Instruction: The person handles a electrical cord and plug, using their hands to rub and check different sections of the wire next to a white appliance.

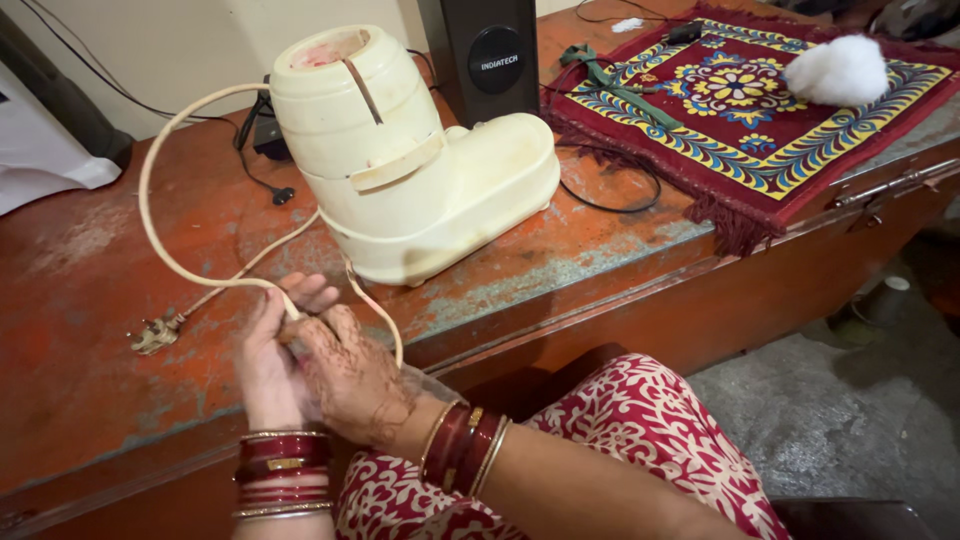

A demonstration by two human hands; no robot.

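A cream-coloured appliance base point(420, 160) stands on a worn orange metal trunk point(90, 300). Its cream power cord point(150, 180) loops up and left, then comes down between my hands. The plug point(155, 335) lies on the trunk to the left. My left hand point(270, 360) and my right hand point(350, 375) are pressed together at the trunk's front edge, both gripping the cord. Red and gold bangles circle both wrists.
A black speaker point(490, 55) stands behind the appliance. A red patterned mat point(750, 110) with a white fluffy ball point(838, 70) covers the trunk's right end. Thin black cables point(610, 205) trail nearby. A grey floor point(830, 410) lies to the right.
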